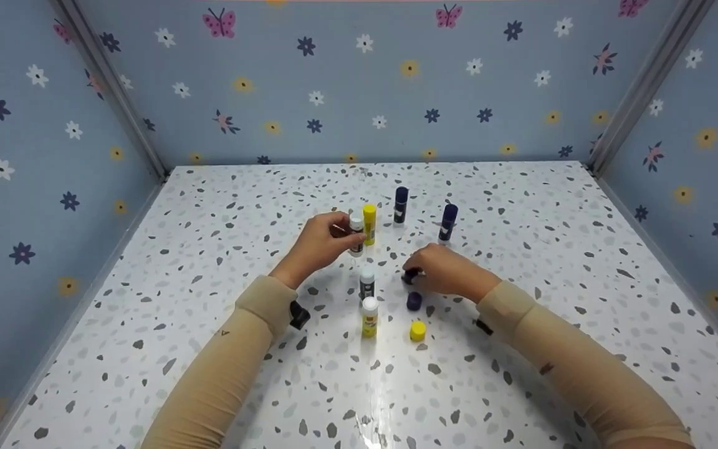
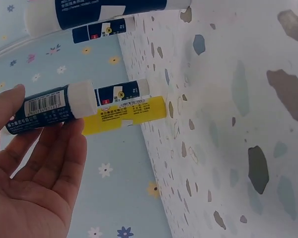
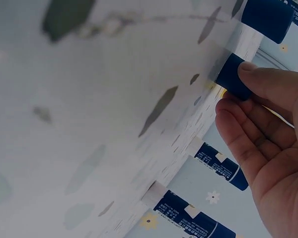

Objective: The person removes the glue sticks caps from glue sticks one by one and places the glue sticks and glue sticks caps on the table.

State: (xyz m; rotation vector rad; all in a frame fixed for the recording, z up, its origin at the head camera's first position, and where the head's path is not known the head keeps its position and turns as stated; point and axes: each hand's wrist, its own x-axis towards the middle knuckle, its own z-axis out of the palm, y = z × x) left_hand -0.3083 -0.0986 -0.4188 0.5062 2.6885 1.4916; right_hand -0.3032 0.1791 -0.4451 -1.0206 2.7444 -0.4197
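My left hand (image 1: 325, 238) pinches a glue stick (image 2: 45, 108) with a navy label and white base, upright with no cap on it. Right beside it stands a capped yellow glue stick (image 1: 369, 223). My right hand (image 1: 449, 272) holds a navy cap (image 3: 233, 77) between thumb and fingers, low over the tabletop. Toward me from that hand lie a second navy cap (image 1: 414, 302) and a yellow cap (image 1: 418, 332). Two uncapped glue sticks, one navy-labelled (image 1: 367, 288) and one yellow (image 1: 369, 321), stand in line to the left of these caps.
Two capped navy glue sticks stand farther back, one near the middle (image 1: 401, 204) and one to the right (image 1: 448, 223). The speckled white table (image 1: 209, 399) is bounded by flower-patterned panels (image 1: 346, 75) at the back and both sides.
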